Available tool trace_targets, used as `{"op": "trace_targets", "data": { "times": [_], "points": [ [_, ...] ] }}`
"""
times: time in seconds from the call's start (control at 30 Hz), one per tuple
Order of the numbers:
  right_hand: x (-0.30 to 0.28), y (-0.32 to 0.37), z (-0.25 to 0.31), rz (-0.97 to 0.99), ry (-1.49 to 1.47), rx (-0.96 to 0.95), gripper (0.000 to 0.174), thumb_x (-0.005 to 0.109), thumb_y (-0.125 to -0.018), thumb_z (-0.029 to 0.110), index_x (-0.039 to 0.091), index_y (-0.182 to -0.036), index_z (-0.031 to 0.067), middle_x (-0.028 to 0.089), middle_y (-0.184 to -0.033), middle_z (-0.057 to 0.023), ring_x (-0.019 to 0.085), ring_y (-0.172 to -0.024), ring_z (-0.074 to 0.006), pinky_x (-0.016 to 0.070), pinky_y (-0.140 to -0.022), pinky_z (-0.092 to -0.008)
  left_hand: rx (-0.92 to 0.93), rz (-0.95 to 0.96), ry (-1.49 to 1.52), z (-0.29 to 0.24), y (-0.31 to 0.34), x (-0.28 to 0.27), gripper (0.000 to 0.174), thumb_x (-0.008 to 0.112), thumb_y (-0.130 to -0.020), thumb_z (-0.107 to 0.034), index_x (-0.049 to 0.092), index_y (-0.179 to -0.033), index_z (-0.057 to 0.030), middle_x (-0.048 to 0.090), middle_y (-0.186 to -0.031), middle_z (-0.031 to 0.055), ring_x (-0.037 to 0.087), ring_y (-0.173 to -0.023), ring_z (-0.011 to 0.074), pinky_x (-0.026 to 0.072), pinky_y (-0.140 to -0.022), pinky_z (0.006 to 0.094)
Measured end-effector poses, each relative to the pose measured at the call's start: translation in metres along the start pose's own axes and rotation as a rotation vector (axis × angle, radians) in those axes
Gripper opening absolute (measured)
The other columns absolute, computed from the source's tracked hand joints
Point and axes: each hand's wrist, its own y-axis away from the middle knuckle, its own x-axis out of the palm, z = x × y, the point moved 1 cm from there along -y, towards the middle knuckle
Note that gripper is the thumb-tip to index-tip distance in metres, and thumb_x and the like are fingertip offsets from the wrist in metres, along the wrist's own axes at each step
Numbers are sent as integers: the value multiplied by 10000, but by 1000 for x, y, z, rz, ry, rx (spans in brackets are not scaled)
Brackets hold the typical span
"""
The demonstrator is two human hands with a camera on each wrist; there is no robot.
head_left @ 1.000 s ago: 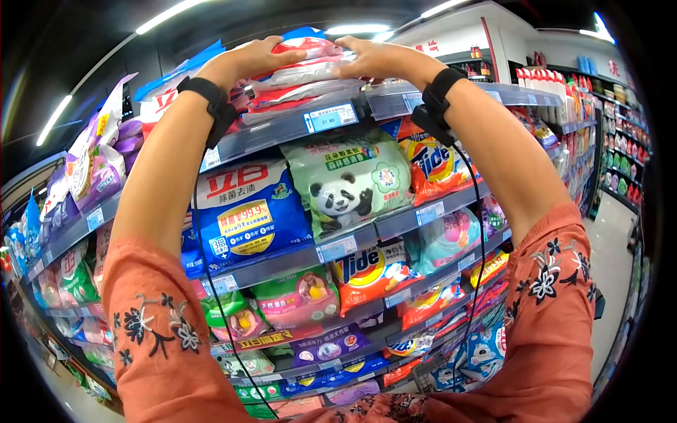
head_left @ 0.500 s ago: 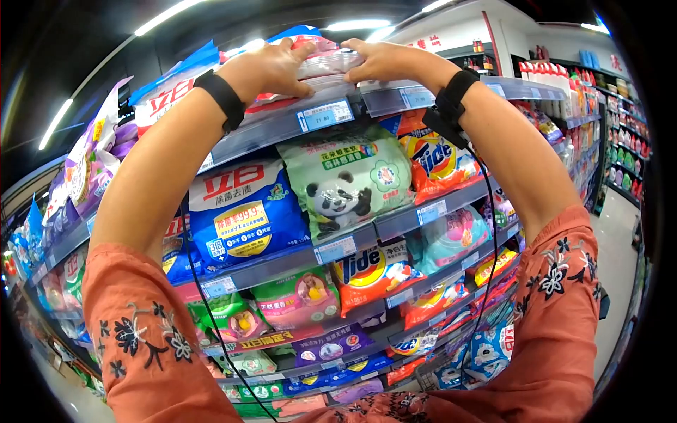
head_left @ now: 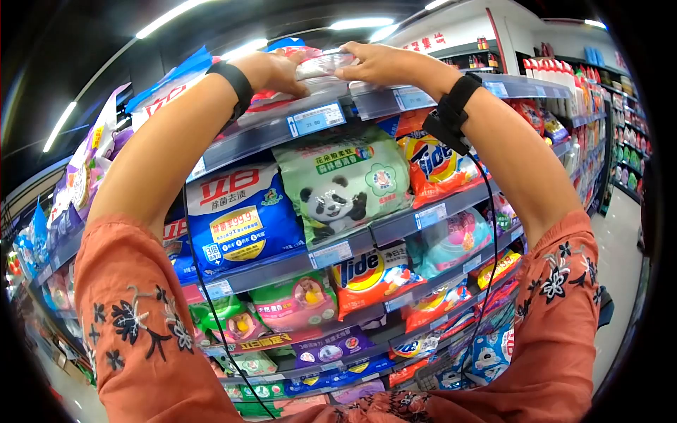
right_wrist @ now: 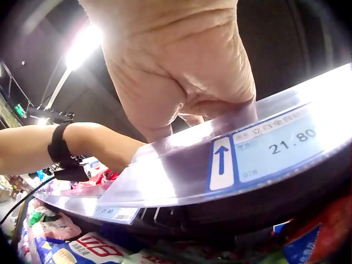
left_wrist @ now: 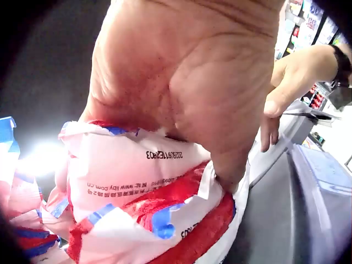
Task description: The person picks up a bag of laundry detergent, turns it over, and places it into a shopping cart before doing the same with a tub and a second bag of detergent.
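Note:
In the head view, my left hand reaches over a stack of red and white bags on the top shelf. The left wrist view shows its thumb pressed against the near side of a white, red and blue bag, with fingertips partly visible on the far side. My right hand is at the right end of the stack, fingers slightly bent. From the right wrist, that hand hangs just behind the clear shelf edge, its fingertips hidden; whether they touch a bag, I cannot tell.
Below, shelves hold a blue detergent bag, a green panda bag and orange bags. A price label fronts the top shelf. Thin black cables hang from both wrists. An aisle floor lies to the right.
My left hand has slid from the stack's top left down to its front and side. The right hand has moved little. The shelves have shifted slightly left in the head view.

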Motion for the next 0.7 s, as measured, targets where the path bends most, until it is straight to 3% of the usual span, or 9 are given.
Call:
{"op": "trace_targets", "data": {
  "times": [0.17,0.2,0.37,0.47,0.57,0.6,0.7],
  "points": [
    [6,-5,-17,-59,129,-97,746,591,-938,521,470,-1388,-61,586,-1296,-321,604,-1188,-408,458,-1013,-395,69,-14,22,8,-15,5,1032,641,-811,-648,202,-1584,-123,390,-1455,327,484,-1308,455,422,-1066,492],
    [8,-3,-18,-125,122,-140,762,589,-899,537,515,-1301,-106,634,-1176,-321,628,-1114,-406,490,-928,-427,71,-15,22,10,-17,7,1037,642,-810,-649,200,-1585,-119,394,-1452,328,483,-1306,458,422,-1065,492],
    [6,-4,-16,-63,109,-114,757,593,-898,531,513,-1305,-102,623,-1201,-319,618,-1147,-393,488,-944,-422,35,-34,17,7,-10,6,987,528,-850,-743,267,-1567,-117,443,-1408,312,497,-1285,464,432,-1048,498],
    [7,-6,-18,-70,122,-145,763,592,-901,537,508,-1307,-104,616,-1217,-319,612,-1157,-397,485,-953,-415,54,-30,187,24,-21,2,902,438,-899,-752,333,-1543,-129,500,-1353,298,517,-1265,458,433,-1051,497],
    [6,-5,-15,-42,90,-79,737,606,-909,506,491,-1364,-63,603,-1266,-311,612,-1166,-389,477,-975,-393,-1,-77,236,33,-4,-11,820,397,-942,-718,384,-1515,-132,544,-1303,291,550,-1235,432,440,-1038,503],
    [6,-5,-14,-31,69,-40,728,613,-912,489,484,-1393,-42,598,-1288,-307,614,-1168,-384,473,-984,-383,-18,-116,236,46,-14,-6,741,424,-967,-653,457,-1466,-106,566,-1296,258,591,-1187,383,473,-989,486],
    [8,-4,-16,-69,92,-112,751,571,-920,538,503,-1319,-95,592,-1261,-328,598,-1174,-415,480,-970,-412,529,-69,-489,102,-70,12,618,500,-976,-507,504,-1434,-93,601,-1265,214,629,-1114,337,495,-933,465]
  ]
}}
